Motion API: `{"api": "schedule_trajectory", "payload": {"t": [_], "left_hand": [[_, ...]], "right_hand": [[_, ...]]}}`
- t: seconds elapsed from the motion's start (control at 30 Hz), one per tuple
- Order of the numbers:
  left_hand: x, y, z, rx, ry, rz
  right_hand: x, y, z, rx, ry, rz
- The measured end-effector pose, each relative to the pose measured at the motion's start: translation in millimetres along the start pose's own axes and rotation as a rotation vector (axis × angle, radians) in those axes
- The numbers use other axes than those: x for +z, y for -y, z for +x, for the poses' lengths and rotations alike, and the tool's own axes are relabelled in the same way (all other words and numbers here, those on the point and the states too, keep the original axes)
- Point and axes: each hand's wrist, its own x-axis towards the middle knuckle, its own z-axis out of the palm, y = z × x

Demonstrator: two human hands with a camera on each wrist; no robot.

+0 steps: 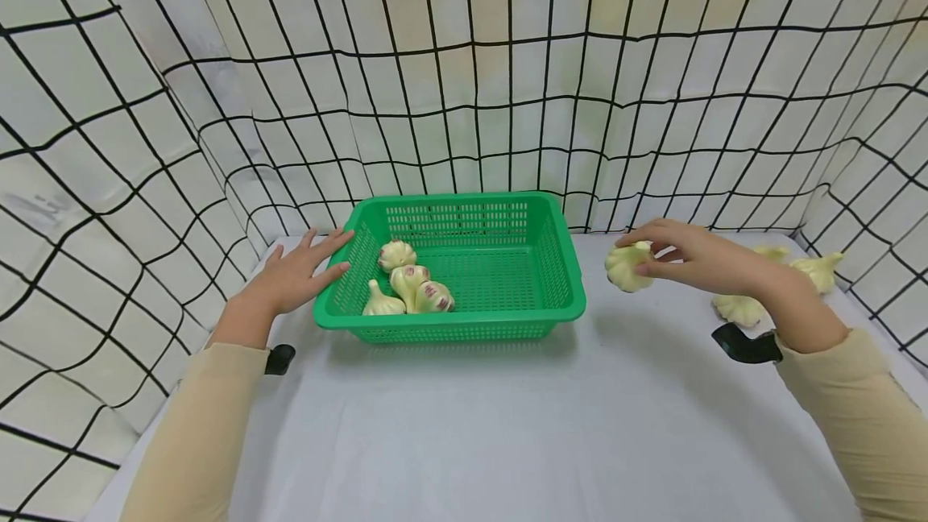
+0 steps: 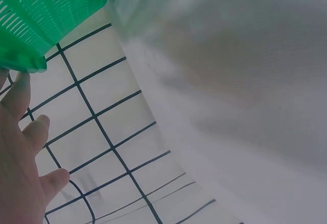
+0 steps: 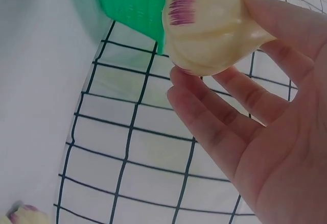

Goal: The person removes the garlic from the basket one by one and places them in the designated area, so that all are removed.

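A green plastic basket (image 1: pixel 464 316) stands on the white table, with several garlic bulbs (image 1: pixel 409 280) gathered in its left half. My left hand (image 1: pixel 300 268) rests on the basket's left rim, fingers spread; the left wrist view shows its fingers (image 2: pixel 19 96) at the rim. To the right of the basket, my right hand (image 1: pixel 685 252) pinches a garlic bulb (image 1: pixel 627 267) above the table. In the right wrist view that garlic bulb (image 3: pixel 209 27) has a purple patch, and the thumb and fingers hold it.
Behind and under my right forearm, more garlic bulbs (image 1: pixel 739 310) lie at the table's right side. Black grid netting (image 1: pixel 474 111) over white sheets encloses the back and both sides. The white tabletop (image 1: pixel 464 425) stretches in front of the basket.
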Motion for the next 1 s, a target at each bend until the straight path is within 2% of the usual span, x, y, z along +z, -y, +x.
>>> {"api": "schedule_trajectory", "payload": {"t": [0.1, 0.47, 0.67, 1.0], "left_hand": [[0.0, 0.5, -0.5, 0.000, -0.001, 0.003], [-0.5, -0.1, -0.5, 0.001, 0.003, 0.000], [0.0, 0.6, -0.3, -0.001, 0.007, -0.002], [0.3, 1.0, 0.6, 0.005, 0.001, 0.000]], "right_hand": [[-2.2, -4.9, -7.0, 0.018, -0.020, -0.016], [-12.2, -24.9, -34.4, 0.163, -0.052, -0.014], [-20.3, -42.8, -52.6, 0.241, -0.103, -0.060], [-30.7, -70.2, -77.9, 0.319, -0.153, -0.076]]}}
